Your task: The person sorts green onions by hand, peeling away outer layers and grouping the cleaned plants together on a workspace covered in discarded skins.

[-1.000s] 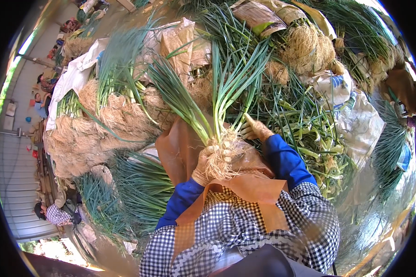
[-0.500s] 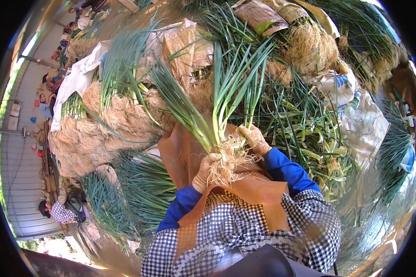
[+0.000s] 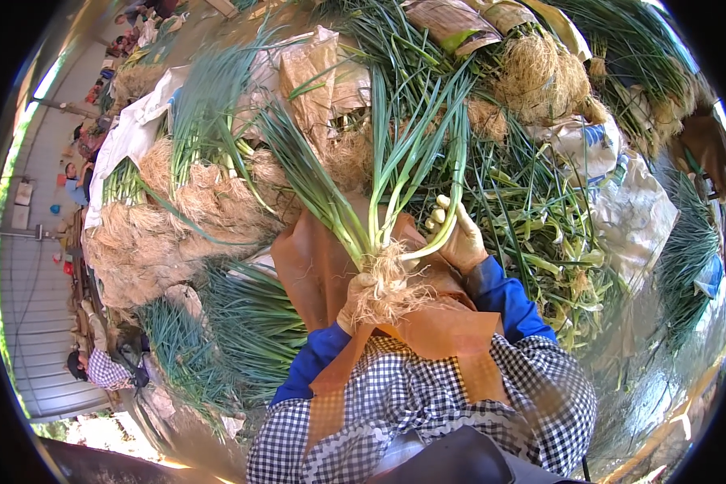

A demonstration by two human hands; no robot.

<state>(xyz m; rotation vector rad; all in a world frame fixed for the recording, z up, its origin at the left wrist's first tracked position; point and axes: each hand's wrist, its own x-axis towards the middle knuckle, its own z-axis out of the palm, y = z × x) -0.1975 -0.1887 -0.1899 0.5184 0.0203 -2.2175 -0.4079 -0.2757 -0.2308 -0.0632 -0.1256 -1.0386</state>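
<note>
Nearest the viewer, the worker's checked sleeves and brown apron (image 3: pixel 302 262) frame both hands. The left hand (image 3: pixel 358 297) is closed about the base of a bunch of long green onions (image 3: pixel 353 230); its fingers are largely hidden by the pale roots (image 3: pixel 391 282), so their exact hold cannot be told. The bunch lies directly in front of the body, root end nearest, its long axis running away and fanning: one sheaf leans left, the middle stalks stand nearly straight.

Note the key relation: one outer stalk (image 3: pixel 443 238) bows out rightward from the roots, then turns away along the others. The right hand (image 3: pixel 465 244) is the nearer to it, set on its outer side, while the left is at the root end. The right fingers are curled, their tips showing on the inner side of the stalk, which crosses before the palm; whether they press on it I cannot tell.

Beyond, to the right, lies a tangled heap of leaves (image 3: pixel 548 254); to the left, stacked rooted bundles (image 3: pixel 194 218). Farthest left, a co-worker in checked clothing (image 3: pixel 109 369) appears beside the wall.
</note>
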